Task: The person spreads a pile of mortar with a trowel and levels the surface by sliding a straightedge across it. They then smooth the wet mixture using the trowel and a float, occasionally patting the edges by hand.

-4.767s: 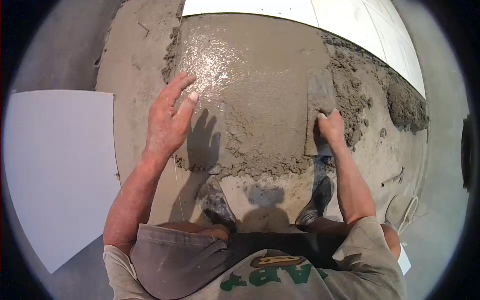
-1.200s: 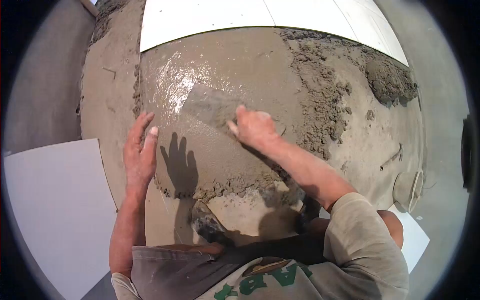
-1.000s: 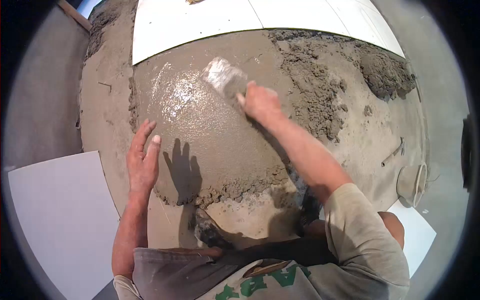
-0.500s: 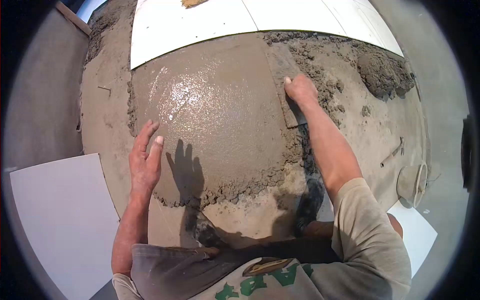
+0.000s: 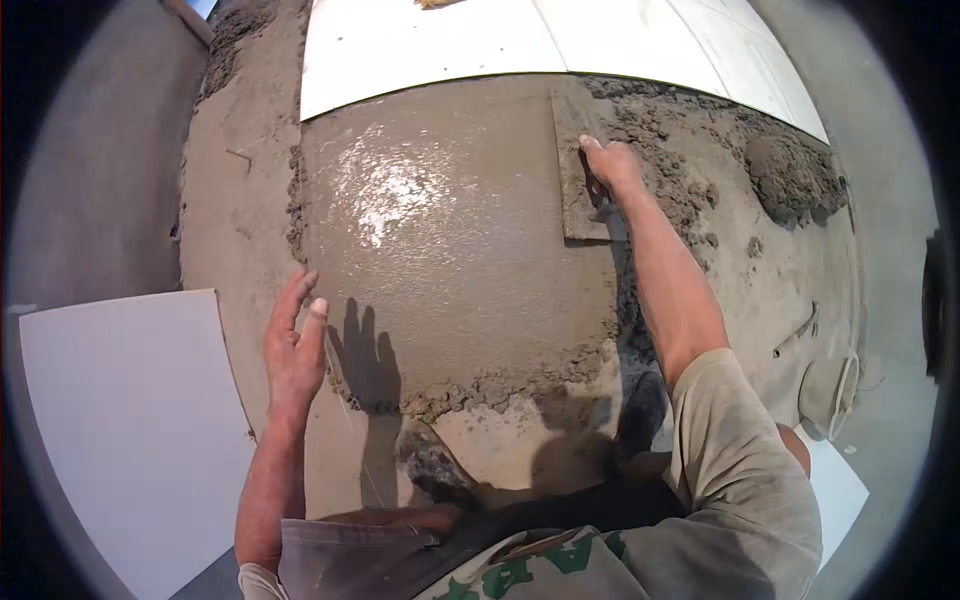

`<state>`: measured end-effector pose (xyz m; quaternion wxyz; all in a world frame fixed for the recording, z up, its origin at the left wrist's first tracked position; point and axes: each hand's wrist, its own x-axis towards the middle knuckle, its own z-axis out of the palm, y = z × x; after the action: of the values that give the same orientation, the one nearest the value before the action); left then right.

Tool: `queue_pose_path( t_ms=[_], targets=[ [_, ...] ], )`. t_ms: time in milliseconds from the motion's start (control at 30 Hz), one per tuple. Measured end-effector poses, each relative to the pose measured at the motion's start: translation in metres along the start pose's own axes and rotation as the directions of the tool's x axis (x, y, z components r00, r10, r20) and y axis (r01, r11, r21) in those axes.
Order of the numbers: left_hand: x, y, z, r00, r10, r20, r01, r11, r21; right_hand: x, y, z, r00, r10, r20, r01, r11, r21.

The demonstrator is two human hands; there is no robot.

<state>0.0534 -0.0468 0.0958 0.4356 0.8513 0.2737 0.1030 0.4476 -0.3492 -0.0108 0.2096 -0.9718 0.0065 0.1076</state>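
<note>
My right hand (image 5: 615, 165) is closed around the handle of a flat rectangular float (image 5: 577, 218). The float lies along the right side of a wet grey mortar bed (image 5: 460, 290), its long side pointing away from me. Most of the handle is hidden by my fingers. Over the bed's near left edge hovers my left hand (image 5: 296, 350), empty, with fingers stretched and thumb apart. Its shadow falls on the mortar. The bed's surface is smooth and shiny, and crumbly mortar lines its near edge.
Large white tiles (image 5: 430, 45) border the bed's far side. A loose white panel (image 5: 130, 420) lies at left. On the right are a mortar heap (image 5: 795, 180), a hammer-like tool (image 5: 797, 332) and a bucket (image 5: 828, 392). My boots (image 5: 435, 465) stand close to the near edge.
The float has shifted left onto the bed's right margin and turned straighter. My left hand stays raised and open. The whole view has shifted slightly.
</note>
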Motion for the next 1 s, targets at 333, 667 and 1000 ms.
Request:
queue_pose_path(
  t_ms=[333,667,1000],
  targets=[
    [-0.009,-0.017,-0.023,0.994,-0.108,-0.001,0.108,0.994,0.002,-0.058,-0.106,0.037,0.972,-0.082,0.222,0.084,0.996,0.003],
    [0.000,-0.023,-0.022,1.000,-0.019,-0.022,0.018,0.999,-0.034,-0.178,-0.186,0.059,0.646,-0.307,0.699,0.495,0.866,-0.077],
    [0.003,-0.006,-0.004,0.999,0.048,0.024,-0.046,0.996,-0.076,-0.293,-0.034,0.001,0.427,-0.413,0.804,0.678,0.734,0.017]
  ],
)
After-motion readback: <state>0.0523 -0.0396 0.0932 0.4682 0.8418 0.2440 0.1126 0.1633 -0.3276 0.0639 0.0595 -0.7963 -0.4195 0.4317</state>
